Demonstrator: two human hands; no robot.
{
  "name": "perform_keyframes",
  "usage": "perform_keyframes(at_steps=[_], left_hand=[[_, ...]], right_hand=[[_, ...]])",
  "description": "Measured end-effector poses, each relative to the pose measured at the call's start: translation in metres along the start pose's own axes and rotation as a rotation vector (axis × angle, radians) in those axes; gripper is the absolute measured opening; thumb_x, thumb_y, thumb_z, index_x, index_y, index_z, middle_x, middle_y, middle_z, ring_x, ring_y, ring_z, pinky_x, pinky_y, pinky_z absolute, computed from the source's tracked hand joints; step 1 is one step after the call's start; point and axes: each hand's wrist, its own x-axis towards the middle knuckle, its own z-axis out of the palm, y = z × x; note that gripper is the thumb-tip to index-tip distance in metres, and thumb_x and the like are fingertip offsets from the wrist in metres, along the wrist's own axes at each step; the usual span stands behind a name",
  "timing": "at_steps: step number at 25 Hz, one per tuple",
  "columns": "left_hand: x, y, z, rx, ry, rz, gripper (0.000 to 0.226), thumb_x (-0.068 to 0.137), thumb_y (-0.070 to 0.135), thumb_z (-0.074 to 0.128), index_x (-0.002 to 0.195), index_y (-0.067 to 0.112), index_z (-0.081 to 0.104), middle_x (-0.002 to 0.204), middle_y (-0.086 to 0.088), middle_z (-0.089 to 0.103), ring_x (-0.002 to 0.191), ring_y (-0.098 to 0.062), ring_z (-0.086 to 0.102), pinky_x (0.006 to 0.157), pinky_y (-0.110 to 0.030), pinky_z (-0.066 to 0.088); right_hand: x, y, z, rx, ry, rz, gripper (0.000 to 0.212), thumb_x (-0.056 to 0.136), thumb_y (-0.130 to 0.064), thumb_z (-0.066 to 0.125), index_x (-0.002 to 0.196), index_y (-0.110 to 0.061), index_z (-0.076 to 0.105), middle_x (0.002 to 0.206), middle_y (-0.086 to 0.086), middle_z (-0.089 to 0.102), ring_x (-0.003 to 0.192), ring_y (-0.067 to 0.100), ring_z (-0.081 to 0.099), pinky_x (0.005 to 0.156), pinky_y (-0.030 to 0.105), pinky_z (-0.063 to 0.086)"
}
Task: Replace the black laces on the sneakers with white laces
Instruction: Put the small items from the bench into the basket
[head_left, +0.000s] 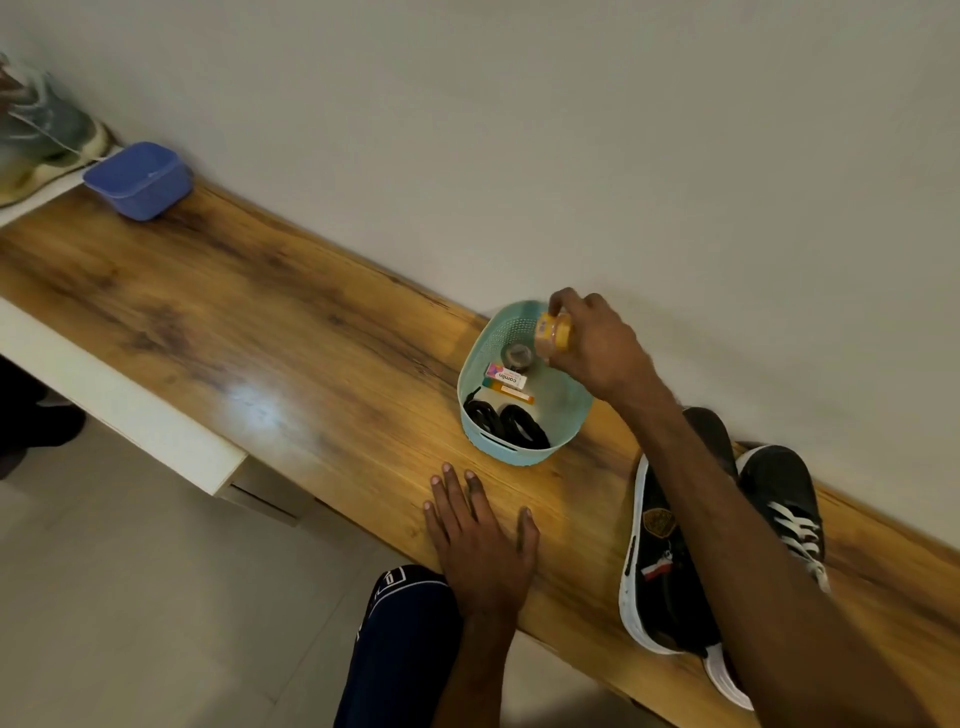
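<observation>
The left hand (480, 540) lies flat, fingers spread, on a wooden bench (234, 322). Beside it, black sneakers (657, 571), one showing white laces (795, 525), are half hidden by the right forearm (727, 519). Beyond, the right hand (597, 348) grips a small yellow jar (555, 335) over a teal basket (498, 448) holding black laces (506, 423). Far left, a blurred shoe (41, 130) is cut off.

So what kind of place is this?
Probably a room in someone's home: a long wooden table stands against a plain wall, with sneakers on it and a basket of small household bits beside them.
</observation>
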Motion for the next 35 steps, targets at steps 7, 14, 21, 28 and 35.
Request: perform_keyframes(at_steps=[7, 14, 21, 28, 35], left_hand=[[0.0, 0.0, 0.002, -0.019, 0.009, 0.005, 0.084, 0.089, 0.063, 0.042, 0.151, 0.006, 0.036, 0.162, -0.018, 0.019, 0.152, -0.032, 0.013, 0.122, -0.05, 0.014], [-0.001, -0.001, 0.002, -0.012, 0.013, 0.0, 0.084, 0.09, 0.063, 0.041, 0.151, 0.007, 0.035, 0.163, -0.017, 0.018, 0.152, -0.031, 0.012, 0.122, -0.05, 0.015], [-0.002, -0.002, 0.003, -0.02, 0.0, -0.003, 0.084, 0.09, 0.063, 0.041, 0.151, 0.007, 0.035, 0.162, -0.018, 0.018, 0.152, -0.031, 0.012, 0.122, -0.05, 0.014], [0.002, -0.005, 0.005, -0.042, -0.036, 0.005, 0.085, 0.089, 0.063, 0.041, 0.151, 0.005, 0.035, 0.161, -0.019, 0.021, 0.151, -0.033, 0.014, 0.123, -0.049, 0.009], [-0.003, -0.007, -0.014, 0.007, -0.136, 0.045, 0.099, 0.087, 0.07, -0.004, 0.156, 0.001, 0.014, 0.162, -0.025, 0.004, 0.152, -0.037, 0.0, 0.122, -0.052, 0.002]], right_hand=[[0.024, 0.003, 0.041, -0.523, -0.29, 0.057, 0.036, 0.099, -0.017, 0.048, 0.134, -0.015, 0.055, 0.135, 0.017, 0.051, 0.127, 0.035, 0.044, 0.102, 0.045, 0.045], [0.021, -0.001, 0.046, -0.54, -0.267, 0.076, 0.055, 0.087, -0.016, 0.071, 0.132, -0.001, 0.043, 0.128, 0.02, 0.059, 0.119, 0.036, 0.056, 0.092, 0.042, 0.047], [0.024, 0.0, 0.049, -0.592, -0.198, 0.058, 0.032, 0.098, -0.012, 0.054, 0.129, -0.003, 0.054, 0.128, 0.018, 0.059, 0.114, 0.032, 0.061, 0.089, 0.039, 0.052], [-0.012, -0.014, 0.034, -0.406, -0.104, 0.099, 0.043, 0.094, -0.013, 0.06, 0.134, -0.004, 0.047, 0.133, 0.018, 0.052, 0.121, 0.035, 0.049, 0.092, 0.044, 0.047], [-0.143, -0.025, 0.01, -0.351, 0.039, 0.243, 0.043, 0.099, -0.033, 0.051, 0.136, -0.014, 0.043, 0.139, 0.007, 0.047, 0.129, 0.028, 0.041, 0.107, 0.046, 0.035]])
